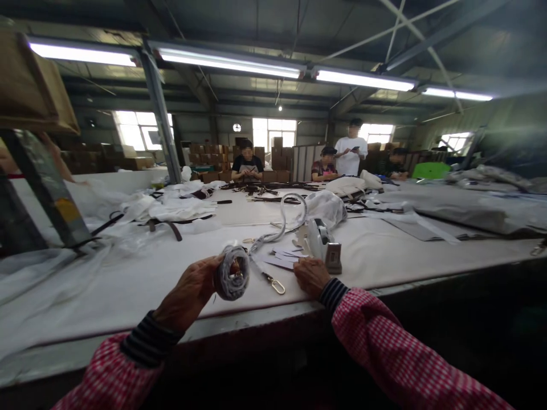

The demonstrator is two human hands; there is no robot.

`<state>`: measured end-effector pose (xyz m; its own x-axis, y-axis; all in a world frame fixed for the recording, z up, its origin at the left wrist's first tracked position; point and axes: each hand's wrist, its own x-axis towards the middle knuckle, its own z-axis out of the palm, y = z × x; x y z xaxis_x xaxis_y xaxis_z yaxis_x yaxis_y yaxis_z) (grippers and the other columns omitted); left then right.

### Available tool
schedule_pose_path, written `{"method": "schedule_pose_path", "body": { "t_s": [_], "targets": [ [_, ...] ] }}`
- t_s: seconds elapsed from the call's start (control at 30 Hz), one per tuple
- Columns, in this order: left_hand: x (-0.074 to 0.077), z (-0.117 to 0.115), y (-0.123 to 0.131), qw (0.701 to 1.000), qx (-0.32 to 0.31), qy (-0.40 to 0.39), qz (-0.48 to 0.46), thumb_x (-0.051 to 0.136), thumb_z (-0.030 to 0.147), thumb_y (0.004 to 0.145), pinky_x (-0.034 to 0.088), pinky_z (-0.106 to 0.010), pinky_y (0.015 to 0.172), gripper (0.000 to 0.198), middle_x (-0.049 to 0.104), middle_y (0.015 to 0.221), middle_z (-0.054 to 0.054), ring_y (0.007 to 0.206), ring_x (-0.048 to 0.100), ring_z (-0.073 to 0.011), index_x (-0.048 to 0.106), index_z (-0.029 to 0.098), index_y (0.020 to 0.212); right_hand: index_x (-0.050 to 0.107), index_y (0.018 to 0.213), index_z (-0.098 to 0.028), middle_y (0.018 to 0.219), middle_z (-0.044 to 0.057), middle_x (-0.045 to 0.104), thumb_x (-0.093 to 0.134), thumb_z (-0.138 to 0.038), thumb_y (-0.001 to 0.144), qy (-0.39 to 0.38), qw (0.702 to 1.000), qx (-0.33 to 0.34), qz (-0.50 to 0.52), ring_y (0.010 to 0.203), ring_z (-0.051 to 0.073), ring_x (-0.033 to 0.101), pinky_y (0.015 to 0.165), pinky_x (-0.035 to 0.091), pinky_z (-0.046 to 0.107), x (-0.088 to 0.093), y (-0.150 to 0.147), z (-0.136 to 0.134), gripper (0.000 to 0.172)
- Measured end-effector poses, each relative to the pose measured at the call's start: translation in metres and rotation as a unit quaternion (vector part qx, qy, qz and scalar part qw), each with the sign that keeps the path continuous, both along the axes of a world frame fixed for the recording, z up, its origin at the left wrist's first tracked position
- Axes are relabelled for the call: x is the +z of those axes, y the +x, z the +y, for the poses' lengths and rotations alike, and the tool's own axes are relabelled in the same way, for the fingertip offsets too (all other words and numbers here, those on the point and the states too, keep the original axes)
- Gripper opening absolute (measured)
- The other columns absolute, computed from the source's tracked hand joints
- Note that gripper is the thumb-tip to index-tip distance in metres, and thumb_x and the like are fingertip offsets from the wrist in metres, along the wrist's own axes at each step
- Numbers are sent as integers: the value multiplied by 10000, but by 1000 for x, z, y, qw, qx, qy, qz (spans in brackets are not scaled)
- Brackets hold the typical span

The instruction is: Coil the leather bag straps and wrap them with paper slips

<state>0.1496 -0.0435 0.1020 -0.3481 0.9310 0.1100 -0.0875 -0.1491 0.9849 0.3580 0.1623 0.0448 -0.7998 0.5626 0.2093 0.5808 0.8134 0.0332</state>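
My left hand is raised over the table's front edge, its fingers closed round a rolled-up strap wrapped in clear plastic. A bit of brass-coloured metal shows in the middle of the roll. To the right, my right hand rests low on the table with bent fingers at the near end of some white paper strips, closed on one of them. Between the hands lies a gold snap hook on a strap end. Another strap in a plastic sleeve loops up behind the strips.
A tape dispenser stands just right of my right hand. Crumpled plastic and dark straps lie at the left. A metal post rises at the left edge. Several co-workers are across the table, which is covered in white cloth.
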Motion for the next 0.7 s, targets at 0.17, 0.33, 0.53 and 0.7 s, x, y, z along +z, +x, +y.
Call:
{"method": "schedule_pose_path", "body": {
  "t_s": [0.17, 0.33, 0.53, 0.7],
  "targets": [
    [-6, -8, 6, 1000, -1, -5, 4, 653, 451, 863, 487, -260, 682, 268, 678, 831, -35, 759, 579, -188, 720, 192, 876, 723, 916, -140, 977, 166, 718, 457, -93, 917, 11, 999, -26, 22, 914, 301, 673, 763, 476, 388, -4, 1, 10, 270],
    [-10, -20, 7, 999, -16, -28, -2, 613, 494, 903, 455, -233, 597, 306, 620, 810, -17, 705, 524, -156, 687, 200, 860, 698, 820, -198, 902, 95, 712, 435, -117, 940, 21, 997, -47, 60, 850, 270, 670, 728, 467, 374, -14, 7, 17, 300],
    [-11, -29, 17, 998, -43, -28, -30, 617, 521, 892, 476, -251, 635, 358, 657, 883, -50, 725, 544, -167, 730, 184, 938, 656, 777, -226, 875, 79, 706, 558, -199, 911, 20, 987, -91, 132, 868, 290, 657, 747, 471, 403, -11, 21, 14, 168],
    [-12, -23, 20, 997, -27, -25, -64, 664, 514, 856, 505, -291, 697, 388, 694, 982, -84, 807, 592, -199, 731, 162, 1006, 641, 812, -228, 916, 90, 676, 566, -148, 890, 8, 985, -80, 154, 920, 297, 632, 762, 475, 402, -18, 24, 6, 135]
  ]
}}
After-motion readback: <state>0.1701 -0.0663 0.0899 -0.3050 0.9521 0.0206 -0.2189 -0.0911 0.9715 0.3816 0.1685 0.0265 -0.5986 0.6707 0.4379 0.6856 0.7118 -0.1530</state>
